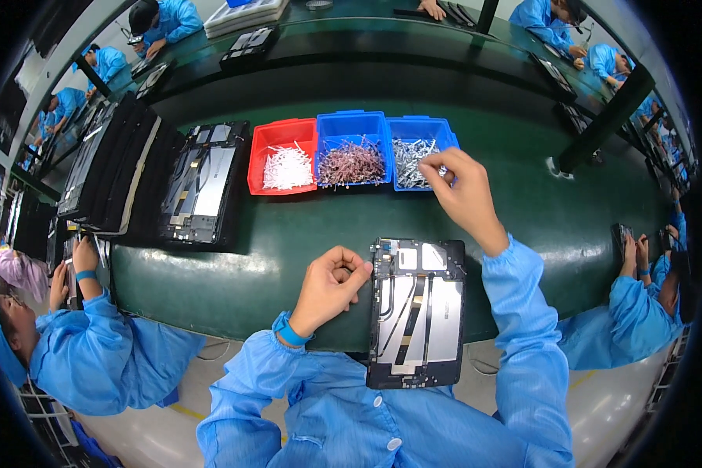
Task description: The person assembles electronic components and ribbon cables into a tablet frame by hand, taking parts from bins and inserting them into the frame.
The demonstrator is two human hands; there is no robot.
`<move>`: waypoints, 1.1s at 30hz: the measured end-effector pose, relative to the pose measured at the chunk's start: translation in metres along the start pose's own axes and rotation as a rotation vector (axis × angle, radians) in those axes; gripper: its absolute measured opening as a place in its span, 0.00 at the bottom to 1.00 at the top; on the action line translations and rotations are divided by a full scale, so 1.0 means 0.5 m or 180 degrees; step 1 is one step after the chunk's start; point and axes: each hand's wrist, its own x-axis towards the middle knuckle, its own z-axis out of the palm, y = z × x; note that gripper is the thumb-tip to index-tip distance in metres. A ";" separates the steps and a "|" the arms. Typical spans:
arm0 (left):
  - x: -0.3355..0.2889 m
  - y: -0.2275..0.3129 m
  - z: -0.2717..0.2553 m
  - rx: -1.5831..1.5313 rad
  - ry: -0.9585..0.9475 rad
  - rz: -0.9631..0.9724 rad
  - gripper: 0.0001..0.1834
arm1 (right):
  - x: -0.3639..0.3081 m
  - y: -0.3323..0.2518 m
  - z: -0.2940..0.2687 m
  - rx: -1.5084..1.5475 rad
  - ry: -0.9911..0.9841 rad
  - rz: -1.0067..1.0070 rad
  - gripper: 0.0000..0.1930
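An opened tablet [447, 312] lies in front of me, its inside showing silver battery panels, dark ribbon cables and small boards. It overhangs the table's near edge. Beside its upper left edge, my left hand [331, 288] is closed, thumb and forefinger pressed together at the tablet's side; what they hold, if anything, is too small to name. My right hand [462, 191] is over the front of the right blue bin [449, 137], fingers pinched above its small silvery parts [413, 160]. Whatever is between those fingertips cannot be made out.
Left of that bin stand a blue bin [351, 118] of reddish-brown parts and a red bin [259, 160] of white pieces. Further left are another opened tablet [207, 183] and a stack of black trays [109, 168]. Co-workers in blue sit around; a dark post [608, 117] rises right.
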 end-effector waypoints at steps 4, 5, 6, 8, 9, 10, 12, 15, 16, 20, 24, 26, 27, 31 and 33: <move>-0.001 0.028 0.009 -0.0424 0.0003 0.0045 0.14 | -0.076 -0.069 -0.011 0.2273 -0.0897 0.1800 0.08; -0.002 0.036 0.013 -0.0552 -0.0097 0.0043 0.14 | -0.092 -0.081 -0.008 0.2493 -0.1008 0.1756 0.08; -0.001 0.047 0.017 -0.0687 -0.0225 0.0055 0.14 | -0.104 -0.092 -0.005 0.2690 -0.1095 0.1709 0.09; -0.001 0.052 0.017 -0.0911 -0.0309 -0.0075 0.14 | -0.129 -0.096 0.015 0.2757 -0.0939 0.1118 0.08; 0.001 0.048 0.016 -0.1132 -0.0308 -0.0171 0.14 | -0.133 -0.094 0.015 0.2463 -0.1012 0.0834 0.07; 0.001 0.047 0.015 -0.1353 -0.0308 -0.0266 0.15 | -0.137 -0.090 0.015 0.2166 -0.1078 0.0552 0.07; -0.003 0.049 0.015 -0.1188 -0.0196 -0.0140 0.14 | -0.135 -0.096 0.006 0.2058 -0.1230 0.0539 0.07; -0.009 0.050 0.019 -0.0748 -0.0025 0.0058 0.12 | -0.142 -0.100 0.016 0.2209 -0.1341 0.0967 0.05; -0.010 0.050 0.021 -0.0480 0.0044 0.0133 0.11 | -0.146 -0.100 0.022 0.2468 -0.1305 0.1406 0.04; -0.011 0.056 0.026 -0.0396 0.0052 0.0126 0.11 | -0.150 -0.088 0.025 0.2394 -0.1318 0.1333 0.04; 0.000 0.064 0.005 -0.0437 -0.0289 -0.0017 0.09 | -0.139 -0.093 0.010 0.1805 -0.1412 0.0705 0.05; 0.001 0.067 0.002 -0.0396 -0.0411 -0.0080 0.08 | -0.137 -0.096 0.005 0.1678 -0.1490 0.0571 0.04; 0.003 0.064 0.001 -0.0406 -0.0444 -0.0109 0.07 | -0.137 -0.095 0.005 0.1631 -0.1493 0.0478 0.04; 0.027 0.080 -0.003 -0.0253 0.0384 0.0022 0.07 | -0.136 -0.107 0.006 0.1658 -0.0800 0.0289 0.02; 0.075 0.094 -0.033 -0.0439 0.1236 0.0279 0.09 | -0.139 -0.084 0.020 0.2100 -0.0445 0.0428 0.02</move>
